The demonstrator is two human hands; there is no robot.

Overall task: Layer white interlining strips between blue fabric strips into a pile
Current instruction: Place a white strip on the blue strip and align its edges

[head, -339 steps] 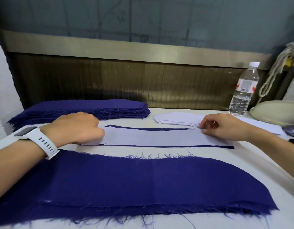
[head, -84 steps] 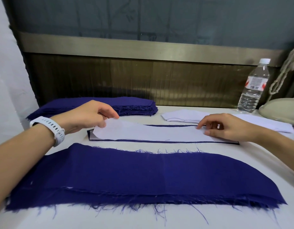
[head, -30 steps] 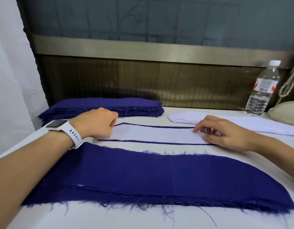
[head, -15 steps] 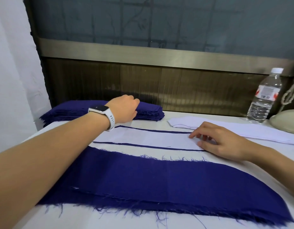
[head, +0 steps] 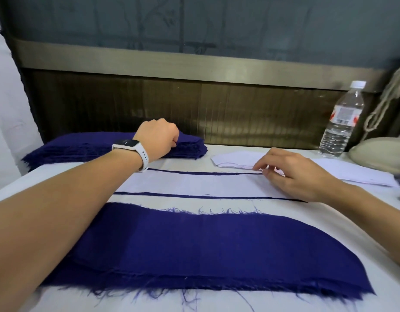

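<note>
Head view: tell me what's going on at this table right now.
A person is layering a pile. It has a white interlining strip on top, with blue edges showing beneath it. The right hand rests on that strip's right end, fingers relaxed. The left hand is at the stack of blue strips at the back left, fingers curled on its top; whether it has pinched one is hidden. Spare white interlining lies behind the pile.

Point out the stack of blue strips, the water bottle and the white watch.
stack of blue strips (head: 191, 147), head view, right end of the stack.
water bottle (head: 337, 136), head view, clear body below the label.
white watch (head: 125, 142), head view, its dark face.
</note>
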